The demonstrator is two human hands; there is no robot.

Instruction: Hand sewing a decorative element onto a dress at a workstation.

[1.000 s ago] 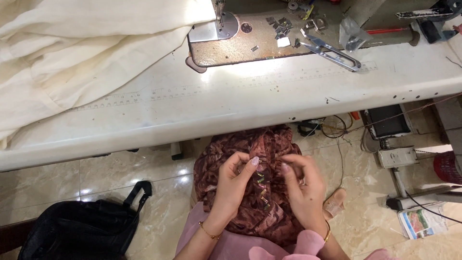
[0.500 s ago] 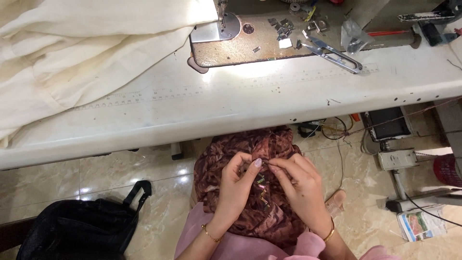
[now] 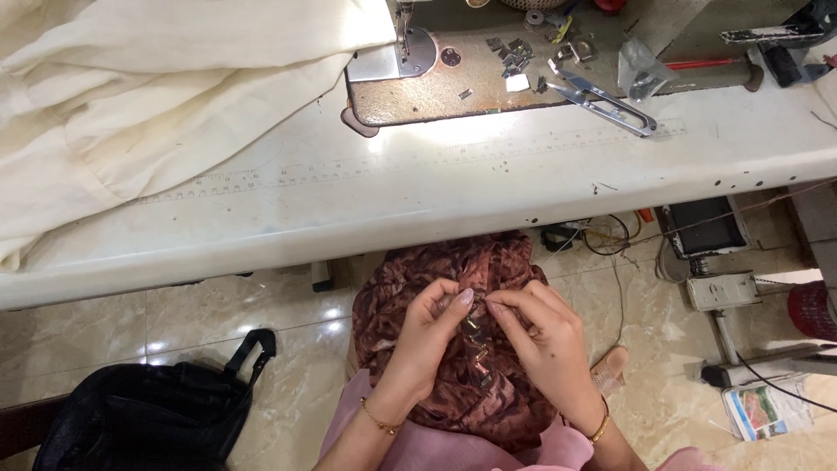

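- Left hand and right hand: fingertips meet, both pinched shut on the same spot of the maroon fabric, right by a row of small metal hooks.
- Fabric is bunched in the lap, below the front edge of the white sewing table.
- On the table: cream cloth at left, thread snips right of the needle plate.
- Floor: black bag lower left, well apart from the hands.
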